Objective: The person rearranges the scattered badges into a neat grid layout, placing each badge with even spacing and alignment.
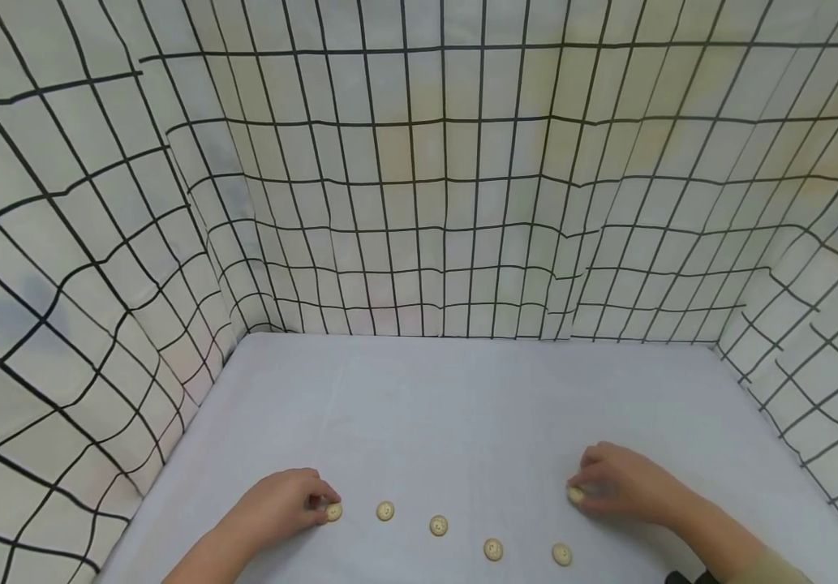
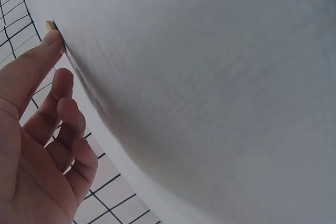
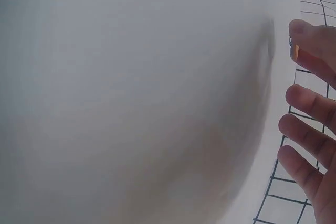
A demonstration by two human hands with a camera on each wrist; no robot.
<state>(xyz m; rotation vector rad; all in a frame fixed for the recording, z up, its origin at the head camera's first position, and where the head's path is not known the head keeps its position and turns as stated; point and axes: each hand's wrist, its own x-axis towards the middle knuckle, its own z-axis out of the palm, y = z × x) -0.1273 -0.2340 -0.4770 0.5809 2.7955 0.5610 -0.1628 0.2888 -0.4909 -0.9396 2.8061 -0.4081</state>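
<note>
— Two hands, both grasping. Left one first?

— Left hand point(image 1: 283, 507): thumb and forefinger pinch the leftmost button point(image 1: 334, 512), low against the white tabletop point(image 1: 404, 414). In the left wrist view the thumb tip is on the button, three fingers are curled loosely, and the forefinger is hidden behind the thumb. Hand points rightward.

— Right hand point(image 1: 623, 483)?

— Thumb and forefinger pinch the rightmost button point(image 1: 575, 495), seen edge-on in the right wrist view; the other three fingers are spread apart. Hand points left and away from the person. Whether that button touches the tabletop: cannot tell.

— Between the hands?

— Four beige buttons in a loose line, gaps between all: second button point(image 1: 385, 511), third button point(image 1: 438, 526), fourth button point(image 1: 493, 550), fifth button point(image 1: 562, 555). The line slopes toward the person going right. Second is near the left fingertips, fifth near the right hand.

— Room and edges?

— Broad white surface runs from the buttons to the far edge, with more beyond the right hand. Left forearm point(image 1: 217, 551) lies inside the left edge. Pale sleeve point(image 1: 769, 568) enters lower right, a cut-off black object point(image 1: 692, 577) beside it. Black-gridded sheeting point(image 1: 419, 219) stands along left, far and right edges.
</note>
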